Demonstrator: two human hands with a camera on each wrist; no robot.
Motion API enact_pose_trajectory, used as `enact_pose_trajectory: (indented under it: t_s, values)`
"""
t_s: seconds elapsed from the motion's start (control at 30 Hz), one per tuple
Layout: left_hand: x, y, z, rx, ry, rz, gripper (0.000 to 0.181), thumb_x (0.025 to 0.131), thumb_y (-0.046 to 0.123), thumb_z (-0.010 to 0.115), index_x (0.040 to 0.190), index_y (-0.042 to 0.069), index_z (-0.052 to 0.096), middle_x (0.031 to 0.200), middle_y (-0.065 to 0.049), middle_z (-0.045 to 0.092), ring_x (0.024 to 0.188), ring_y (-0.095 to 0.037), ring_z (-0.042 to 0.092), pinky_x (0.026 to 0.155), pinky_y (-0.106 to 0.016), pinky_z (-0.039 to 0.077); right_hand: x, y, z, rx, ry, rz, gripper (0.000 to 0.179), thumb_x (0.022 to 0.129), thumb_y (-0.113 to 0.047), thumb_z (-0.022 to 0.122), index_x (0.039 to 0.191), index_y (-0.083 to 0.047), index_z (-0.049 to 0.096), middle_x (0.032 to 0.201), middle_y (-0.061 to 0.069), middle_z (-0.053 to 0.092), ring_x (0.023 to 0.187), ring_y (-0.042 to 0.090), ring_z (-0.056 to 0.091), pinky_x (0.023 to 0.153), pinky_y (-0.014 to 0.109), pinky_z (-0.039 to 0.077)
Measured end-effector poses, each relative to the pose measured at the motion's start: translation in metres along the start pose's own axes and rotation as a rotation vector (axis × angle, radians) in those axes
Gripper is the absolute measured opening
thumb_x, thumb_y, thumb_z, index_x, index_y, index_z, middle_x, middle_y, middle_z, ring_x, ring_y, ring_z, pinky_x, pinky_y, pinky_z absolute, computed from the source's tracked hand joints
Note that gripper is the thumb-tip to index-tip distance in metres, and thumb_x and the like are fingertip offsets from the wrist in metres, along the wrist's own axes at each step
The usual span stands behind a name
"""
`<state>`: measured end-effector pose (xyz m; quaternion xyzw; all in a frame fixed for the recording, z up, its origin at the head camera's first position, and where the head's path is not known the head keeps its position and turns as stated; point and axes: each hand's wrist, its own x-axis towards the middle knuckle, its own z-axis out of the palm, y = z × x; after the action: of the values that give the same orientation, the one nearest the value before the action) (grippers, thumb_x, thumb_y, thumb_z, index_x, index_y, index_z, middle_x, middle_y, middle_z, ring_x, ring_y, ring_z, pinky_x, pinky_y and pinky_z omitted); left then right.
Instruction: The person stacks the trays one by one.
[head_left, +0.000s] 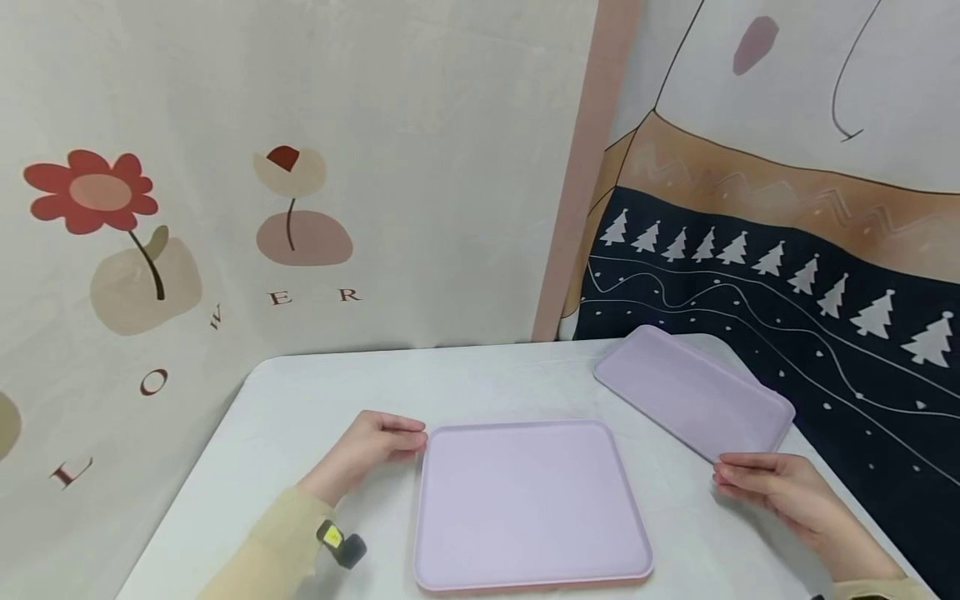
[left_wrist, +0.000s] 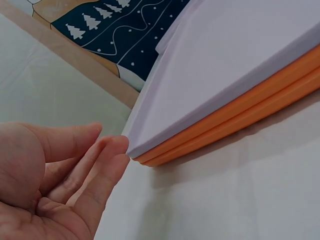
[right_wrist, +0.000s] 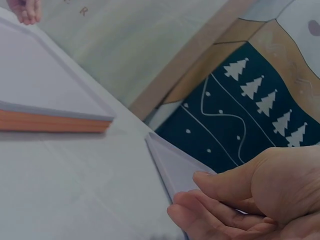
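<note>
A lavender rectangular tray (head_left: 528,504) lies on top of orange trays (left_wrist: 240,97), stacked on the white table. My left hand (head_left: 378,442) is at the stack's far left corner, its fingertips right at the rim and its fingers loosely extended. To the right lies a narrower lavender tray (head_left: 693,387), set at an angle near the table's edge. My right hand (head_left: 780,492) is by the near corner of that tray. In the right wrist view its thumb and fingers (right_wrist: 200,215) are apart and overlap the narrow tray (right_wrist: 175,162), hiding part of it.
The white table (head_left: 337,383) has a rounded far left corner. Behind it hangs a pale cloth (head_left: 450,208) printed with flowers and letters. A dark cloth (head_left: 675,287) with white trees stands along the right side. A strip of table separates the stack from the narrow tray.
</note>
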<state>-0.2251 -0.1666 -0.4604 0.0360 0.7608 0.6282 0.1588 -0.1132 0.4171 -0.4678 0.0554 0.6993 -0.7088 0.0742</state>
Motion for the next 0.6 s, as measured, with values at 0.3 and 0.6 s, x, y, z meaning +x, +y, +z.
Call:
enact_pose_trajectory:
  t_s: [0.3, 0.6]
  values:
    - [0.020, 0.014, 0.003, -0.041, -0.042, 0.015, 0.043, 0.093, 0.002, 0.079, 0.128, -0.019, 0.064, 0.111, -0.022, 0.076, 0.098, -0.023, 0.077, 0.091, -0.038, 0.064, 0.004, 0.004, -0.027, 0.016, 0.101, 0.059, 0.020, 0.093, 0.015, 0.070, 0.111, 0.008, 0.076, 0.102, 0.015, 0.079, 0.092, 0.022, 0.078, 0.086, 0.036, 0.065]
    - [0.042, 0.029, 0.017, 0.000, -0.036, -0.017, 0.041, 0.093, 0.003, 0.080, 0.128, -0.014, 0.067, 0.112, -0.022, 0.076, 0.101, -0.027, 0.076, 0.092, -0.038, 0.064, 0.010, 0.004, -0.053, -0.114, 0.193, 0.143, 0.022, 0.091, 0.010, 0.076, 0.113, 0.012, 0.074, 0.099, 0.006, 0.078, 0.089, 0.015, 0.077, 0.085, 0.034, 0.065]
